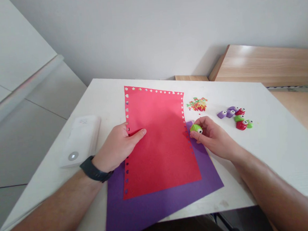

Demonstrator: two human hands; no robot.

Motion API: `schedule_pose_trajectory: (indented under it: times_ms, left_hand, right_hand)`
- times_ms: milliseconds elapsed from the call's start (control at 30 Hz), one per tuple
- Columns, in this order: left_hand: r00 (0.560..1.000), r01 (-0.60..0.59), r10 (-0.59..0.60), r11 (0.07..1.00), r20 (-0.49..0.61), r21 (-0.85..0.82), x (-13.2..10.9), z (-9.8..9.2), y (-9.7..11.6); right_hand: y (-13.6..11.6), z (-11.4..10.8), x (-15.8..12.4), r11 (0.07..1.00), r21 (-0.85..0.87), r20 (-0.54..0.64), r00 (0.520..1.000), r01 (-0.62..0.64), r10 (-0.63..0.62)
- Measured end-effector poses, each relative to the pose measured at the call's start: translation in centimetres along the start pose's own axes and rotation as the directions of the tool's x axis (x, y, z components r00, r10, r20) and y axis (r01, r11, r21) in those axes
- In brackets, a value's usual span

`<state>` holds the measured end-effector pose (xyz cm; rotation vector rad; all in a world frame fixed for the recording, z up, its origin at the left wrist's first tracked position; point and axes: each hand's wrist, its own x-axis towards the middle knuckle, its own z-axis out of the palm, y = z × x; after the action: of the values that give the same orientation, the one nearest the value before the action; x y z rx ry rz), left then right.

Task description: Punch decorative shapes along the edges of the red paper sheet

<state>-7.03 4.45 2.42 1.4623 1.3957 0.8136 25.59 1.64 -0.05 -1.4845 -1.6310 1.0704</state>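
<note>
A red paper sheet (161,140) with small shapes punched along its left, top and right edges lies over a purple sheet (161,204). My left hand (117,146) grips the red sheet's left edge, thumb on top. My right hand (211,134) is closed on a small green frog-shaped punch (196,128), which sits at the red sheet's right edge.
A pile of coloured paper bits (198,104) lies beyond the right hand. Several more small punches (236,118), purple, red and green, cluster to the right. A white device (80,141) sits at the white table's (278,141) left edge. A wooden surface (267,64) stands behind.
</note>
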Motion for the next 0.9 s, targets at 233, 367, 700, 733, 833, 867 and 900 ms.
schedule_pose_trajectory:
  times_ms: [233, 367, 700, 733, 833, 867, 900]
  left_hand:
    - [0.998, 0.047, -0.048, 0.999, -0.046, -0.024, 0.2, -0.1, -0.4]
    - [0.998, 0.045, -0.047, 0.998, -0.048, -0.035, 0.2, -0.1, -0.4]
    - [0.991, -0.013, 0.007, 0.999, -0.135, -0.044, 0.0, 0.1, -0.3]
    - [0.991, -0.017, 0.01, 0.999, -0.133, -0.048, 0.0, 0.1, -0.2]
    - [0.992, -0.035, 0.03, 0.999, -0.126, -0.037, 0.0, 0.0, -0.3]
    - [0.992, -0.04, 0.035, 0.999, -0.125, -0.032, 0.0, 0.0, -0.4]
    - [0.991, -0.043, 0.039, 0.999, -0.126, -0.031, 0.1, 0.0, -0.4]
  right_hand:
    - [0.3, -0.7, 0.3, 0.999, -0.011, -0.012, 0.999, -0.043, 0.043]
    - [0.8, -1.2, 0.5, 0.997, -0.013, -0.046, 0.996, -0.076, 0.076]
    - [-0.2, -1.1, 0.3, 0.997, 0.066, -0.02, 0.999, -0.036, 0.037]
    - [-0.5, -1.0, 0.3, 0.993, 0.111, -0.006, 0.999, -0.05, 0.051]
    - [-1.2, -0.8, 0.1, 0.962, 0.239, 0.068, 0.991, -0.13, 0.117]
    - [-1.3, -0.8, 0.0, 0.951, 0.269, 0.095, 0.987, -0.15, 0.129]
    - [-1.4, -0.8, 0.0, 0.942, 0.292, 0.12, 0.984, -0.162, 0.132]
